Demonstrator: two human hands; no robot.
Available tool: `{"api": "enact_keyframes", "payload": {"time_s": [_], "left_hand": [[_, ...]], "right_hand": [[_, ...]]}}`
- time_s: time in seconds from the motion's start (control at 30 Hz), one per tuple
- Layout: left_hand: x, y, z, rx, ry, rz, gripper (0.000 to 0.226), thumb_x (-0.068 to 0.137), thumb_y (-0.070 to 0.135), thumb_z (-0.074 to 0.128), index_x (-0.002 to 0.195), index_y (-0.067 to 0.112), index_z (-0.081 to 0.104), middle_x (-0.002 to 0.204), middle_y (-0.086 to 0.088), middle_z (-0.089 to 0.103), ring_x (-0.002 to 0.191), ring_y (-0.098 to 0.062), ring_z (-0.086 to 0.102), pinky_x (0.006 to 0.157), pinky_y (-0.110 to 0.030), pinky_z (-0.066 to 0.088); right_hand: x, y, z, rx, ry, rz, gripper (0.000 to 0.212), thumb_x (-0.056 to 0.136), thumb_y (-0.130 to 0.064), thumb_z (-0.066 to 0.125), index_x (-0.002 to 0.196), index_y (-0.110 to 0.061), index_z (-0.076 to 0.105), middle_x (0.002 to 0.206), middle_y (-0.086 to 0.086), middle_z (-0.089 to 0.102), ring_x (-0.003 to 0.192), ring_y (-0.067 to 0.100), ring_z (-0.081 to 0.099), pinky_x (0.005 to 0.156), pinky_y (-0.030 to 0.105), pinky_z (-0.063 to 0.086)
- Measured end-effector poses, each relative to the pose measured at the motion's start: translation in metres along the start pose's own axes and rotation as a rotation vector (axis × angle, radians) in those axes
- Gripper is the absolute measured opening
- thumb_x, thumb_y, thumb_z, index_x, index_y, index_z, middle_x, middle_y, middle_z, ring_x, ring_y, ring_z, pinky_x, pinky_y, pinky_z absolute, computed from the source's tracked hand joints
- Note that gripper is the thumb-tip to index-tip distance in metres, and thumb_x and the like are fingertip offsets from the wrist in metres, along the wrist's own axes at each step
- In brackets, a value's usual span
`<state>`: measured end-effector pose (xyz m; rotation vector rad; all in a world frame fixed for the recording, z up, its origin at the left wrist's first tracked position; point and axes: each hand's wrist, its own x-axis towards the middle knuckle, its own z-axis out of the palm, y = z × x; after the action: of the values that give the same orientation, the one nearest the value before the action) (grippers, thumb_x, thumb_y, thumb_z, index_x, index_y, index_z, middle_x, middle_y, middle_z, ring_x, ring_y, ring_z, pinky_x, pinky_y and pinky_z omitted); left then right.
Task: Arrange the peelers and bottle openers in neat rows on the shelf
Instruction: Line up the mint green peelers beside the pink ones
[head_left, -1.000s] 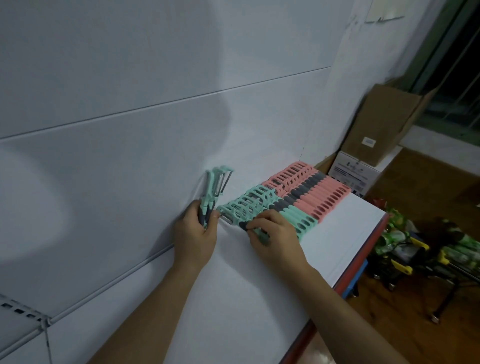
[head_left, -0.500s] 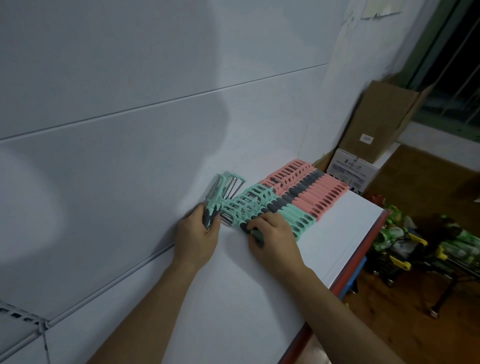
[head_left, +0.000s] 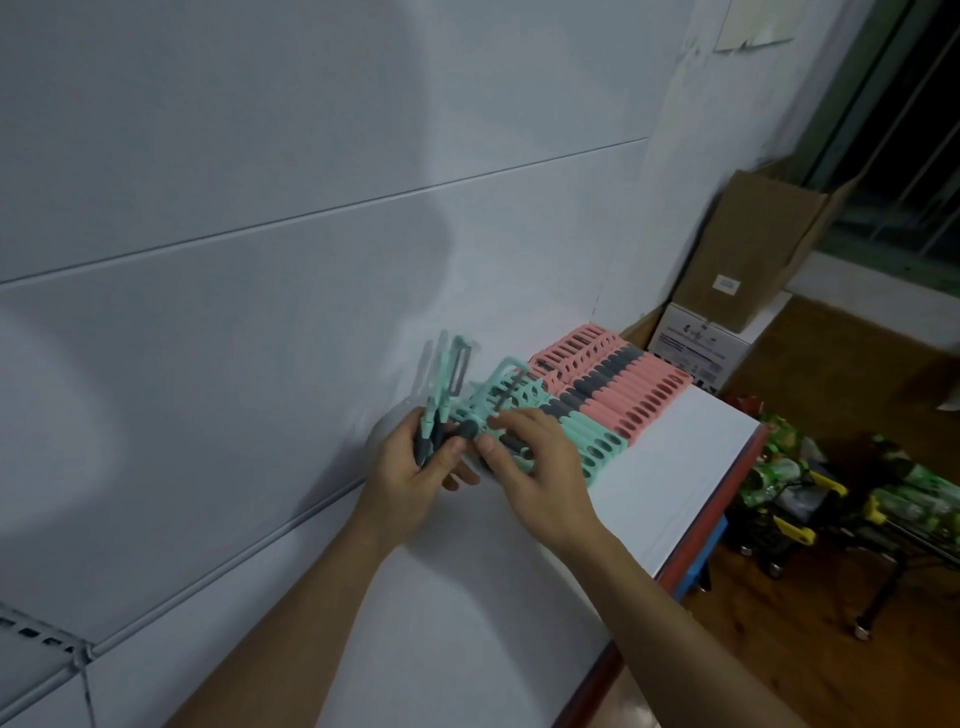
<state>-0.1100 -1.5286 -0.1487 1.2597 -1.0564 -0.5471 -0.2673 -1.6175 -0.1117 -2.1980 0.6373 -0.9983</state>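
On the white shelf (head_left: 649, 478) lies a tight row of pink peelers (head_left: 618, 379) and, nearer me, a row of mint-green peelers (head_left: 587, 441) with dark grey grips. My left hand (head_left: 415, 467) grips a small bunch of green peelers (head_left: 441, 395) by their handles, blades pointing up against the back panel. My right hand (head_left: 535, 467) pinches the dark grip of one green peeler (head_left: 498, 400) at the near end of the green row, lifted at an angle. The two hands nearly touch.
White back panels rise behind the shelf. The shelf's red front edge (head_left: 711, 530) runs along the right. Past the far end stand a white carton (head_left: 696, 348) and an open brown box (head_left: 753, 249). Green packaged goods (head_left: 779, 467) and carts sit on the floor at right.
My left hand has lifted its bunch of peelers off the shelf and tilted it upright. My right hand has risen from pressing on the green row and now pinches one peeler, raised.
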Motion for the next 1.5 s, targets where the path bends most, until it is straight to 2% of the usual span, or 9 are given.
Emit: {"api": "enact_keyframes", "payload": {"time_s": [0.17,0.3,0.43,0.57,0.7,0.77,0.87,1.17,1.5], "left_hand": [[-0.004,-0.003,0.005,0.04,0.01,0.029,0.03,0.098,0.052,0.061,0.118,0.032,0.069,0.111,0.002,0.077,0.102,-0.021,0.074,0.087,-0.039,0.061],[0.001,-0.004,-0.002,0.167,0.249,0.097,0.014,0.101,0.043,0.054,0.105,0.035,0.065,0.084,0.007,0.072,0.077,-0.014,0.07,0.072,-0.034,0.058],[0.001,-0.006,-0.009,0.324,0.394,0.073,0.022,0.097,0.047,0.057,0.098,0.027,0.065,0.083,0.006,0.068,0.079,-0.017,0.067,0.071,-0.036,0.055],[0.0,-0.004,-0.006,0.43,0.483,0.014,0.032,0.095,0.041,0.057,0.072,0.019,0.057,0.06,0.005,0.058,0.057,-0.01,0.056,0.054,-0.031,0.045],[-0.004,-0.005,-0.004,0.456,0.507,-0.103,0.043,0.1,0.038,0.057,0.067,0.013,0.066,0.057,0.007,0.067,0.054,-0.005,0.064,0.057,-0.024,0.049],[-0.003,-0.004,-0.002,0.478,0.517,-0.115,0.036,0.102,0.031,0.06,0.075,0.01,0.071,0.063,0.01,0.071,0.061,0.0,0.068,0.061,-0.022,0.053],[-0.003,0.0,-0.001,0.508,0.518,-0.086,0.035,0.099,0.035,0.057,0.081,0.008,0.072,0.074,0.004,0.076,0.071,-0.016,0.072,0.07,-0.036,0.059],[-0.005,0.0,-0.002,0.568,0.479,-0.068,0.038,0.094,0.043,0.05,0.087,0.009,0.065,0.077,-0.006,0.074,0.072,-0.027,0.071,0.065,-0.046,0.057],[-0.004,0.001,-0.001,0.677,0.41,-0.085,0.023,0.097,0.025,0.063,0.083,0.007,0.065,0.073,-0.007,0.067,0.068,-0.028,0.06,0.062,-0.035,0.043]], "right_hand": [[0.0,-0.011,0.004,0.534,-0.013,0.265,0.018,0.102,-0.013,0.056,0.101,0.002,0.066,0.094,0.022,0.068,0.088,0.034,0.069,0.08,0.06,0.057],[0.001,-0.012,-0.002,0.632,0.019,0.338,0.017,0.103,-0.019,0.053,0.103,-0.006,0.062,0.092,0.013,0.073,0.091,0.031,0.073,0.08,0.043,0.062],[0.0,-0.006,-0.004,0.309,0.019,0.252,0.008,0.103,-0.027,0.055,0.101,-0.023,0.062,0.079,0.0,0.067,0.07,0.015,0.069,0.065,0.029,0.059],[-0.001,0.006,-0.005,-0.099,-0.03,0.163,0.024,0.1,-0.024,0.06,0.123,-0.026,0.064,0.105,-0.013,0.055,0.095,0.0,0.055,0.082,0.019,0.049],[-0.008,0.008,-0.003,-0.218,-0.056,0.111,0.039,0.093,-0.019,0.068,0.131,-0.026,0.061,0.109,-0.011,0.058,0.091,-0.003,0.053,0.082,0.006,0.039],[-0.011,0.009,-0.002,-0.284,-0.068,0.04,0.03,0.09,-0.02,0.071,0.119,-0.026,0.066,0.109,-0.008,0.065,0.092,0.003,0.057,0.081,0.015,0.045],[-0.013,0.011,0.001,-0.334,-0.088,-0.044,0.018,0.086,-0.017,0.073,0.104,-0.023,0.074,0.102,-0.005,0.069,0.093,0.015,0.06,0.078,0.029,0.052],[-0.015,0.018,0.014,-0.384,-0.097,-0.148,0.02,0.084,-0.003,0.075,0.101,-0.013,0.077,0.095,0.003,0.069,0.086,0.024,0.059,0.071,0.036,0.051],[-0.018,0.021,0.016,-0.44,-0.092,-0.11,0.023,0.081,-0.006,0.072,0.1,-0.018,0.078,0.094,0.001,0.068,0.085,0.025,0.056,0.069,0.04,0.048]]}}
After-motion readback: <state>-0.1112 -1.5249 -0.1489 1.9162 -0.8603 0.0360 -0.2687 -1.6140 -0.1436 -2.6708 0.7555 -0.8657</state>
